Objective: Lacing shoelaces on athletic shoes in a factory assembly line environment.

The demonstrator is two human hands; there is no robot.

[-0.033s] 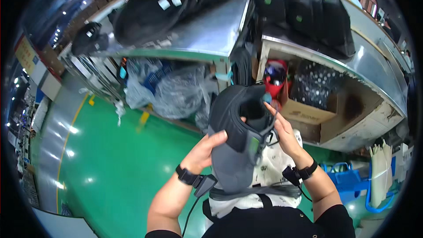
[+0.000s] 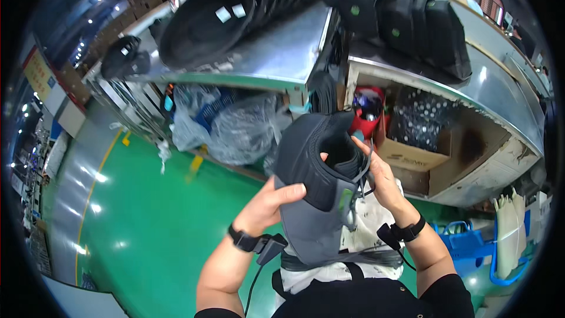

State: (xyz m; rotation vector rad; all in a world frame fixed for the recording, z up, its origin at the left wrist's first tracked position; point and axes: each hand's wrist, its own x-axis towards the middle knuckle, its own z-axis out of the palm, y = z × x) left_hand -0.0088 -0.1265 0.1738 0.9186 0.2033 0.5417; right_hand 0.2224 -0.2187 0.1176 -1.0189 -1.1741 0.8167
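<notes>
Grey boot (image 2: 321, 200) stays steadiest with the left hand (image 2: 272, 203) clasped round its side while the right hand (image 2: 379, 179), beside the collar, pinches its lace.

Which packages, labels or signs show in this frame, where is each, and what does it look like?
Cardboard box: under the right steel table, brown, open-topped.
White labels: two small squares inside the nearest black moulded shell on the left table.
Round green stickers: on the black bags on the right table.
Wall sign: far left, yellow-orange rectangle.
Clear plastic bags: under the left table, crumpled.
</notes>
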